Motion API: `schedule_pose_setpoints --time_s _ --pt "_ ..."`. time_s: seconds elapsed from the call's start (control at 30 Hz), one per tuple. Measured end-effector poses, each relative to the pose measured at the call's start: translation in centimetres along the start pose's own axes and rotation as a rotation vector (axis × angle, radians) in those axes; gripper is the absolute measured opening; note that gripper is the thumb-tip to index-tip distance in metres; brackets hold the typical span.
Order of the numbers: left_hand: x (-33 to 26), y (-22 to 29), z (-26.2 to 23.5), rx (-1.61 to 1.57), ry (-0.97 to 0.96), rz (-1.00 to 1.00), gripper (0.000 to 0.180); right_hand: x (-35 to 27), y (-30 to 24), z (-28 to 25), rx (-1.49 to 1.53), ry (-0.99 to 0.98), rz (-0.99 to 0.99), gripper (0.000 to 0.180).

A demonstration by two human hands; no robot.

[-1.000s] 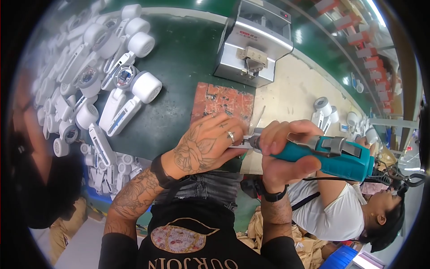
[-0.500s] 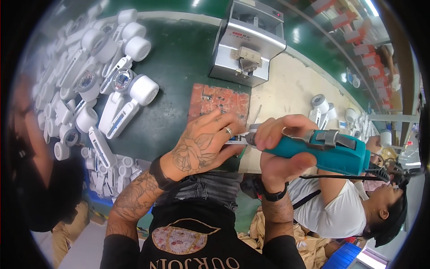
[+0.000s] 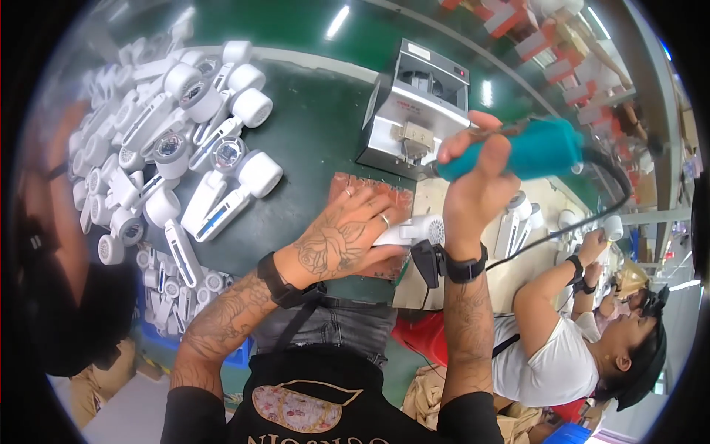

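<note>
My left hand (image 3: 340, 238) is closed on a white handheld fan (image 3: 427, 230), whose round grilled head sticks out to the right of my fingers. Its handle is mostly hidden under the palm. Beneath lies a worn red mat (image 3: 392, 191). My right hand (image 3: 482, 177) grips a teal electric screwdriver (image 3: 546, 152) with a cord trailing from its back end. The driver's front end points left, close to the front of a silver screw feeder (image 3: 414, 111). Whether its tip touches the feeder I cannot make out.
White fan units (image 3: 166, 148), some with circuit boards exposed, are heaped on the left of the green table (image 3: 303, 133). More units (image 3: 518, 222) lie on the right. Co-workers sit at both sides; the right one (image 3: 547, 348) wears white. A red stool (image 3: 421, 337) stands below the table edge.
The screwdriver has lifted off the fan and moved up to the screw feeder in my right hand. My left hand keeps the fan on the mat, its head now visible.
</note>
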State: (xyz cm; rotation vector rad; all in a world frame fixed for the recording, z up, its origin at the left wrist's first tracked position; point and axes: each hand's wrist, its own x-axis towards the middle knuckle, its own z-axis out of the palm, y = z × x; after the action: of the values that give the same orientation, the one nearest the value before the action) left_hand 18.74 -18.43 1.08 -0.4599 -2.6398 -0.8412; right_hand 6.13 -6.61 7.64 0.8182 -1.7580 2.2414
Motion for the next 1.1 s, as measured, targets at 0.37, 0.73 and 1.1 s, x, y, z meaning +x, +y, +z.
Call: schedule_pose_setpoints --time_s 0.37,0.73,1.1 --pt "-0.4 -0.7 0.6 -0.068 -0.025 -0.065 0.046 2.2 1.9 1.5 -0.077 -0.061 0.047 0.045" --pt "-0.4 -0.6 0.6 -0.079 0.008 -0.088 0.042 0.6 1.2 1.1 -0.068 -0.040 0.128 0.047" --pt "-0.5 -1.1 1.7 -0.277 0.292 -0.177 0.027 -3.9 -1.8 0.6 0.135 -0.093 0.205 0.069"
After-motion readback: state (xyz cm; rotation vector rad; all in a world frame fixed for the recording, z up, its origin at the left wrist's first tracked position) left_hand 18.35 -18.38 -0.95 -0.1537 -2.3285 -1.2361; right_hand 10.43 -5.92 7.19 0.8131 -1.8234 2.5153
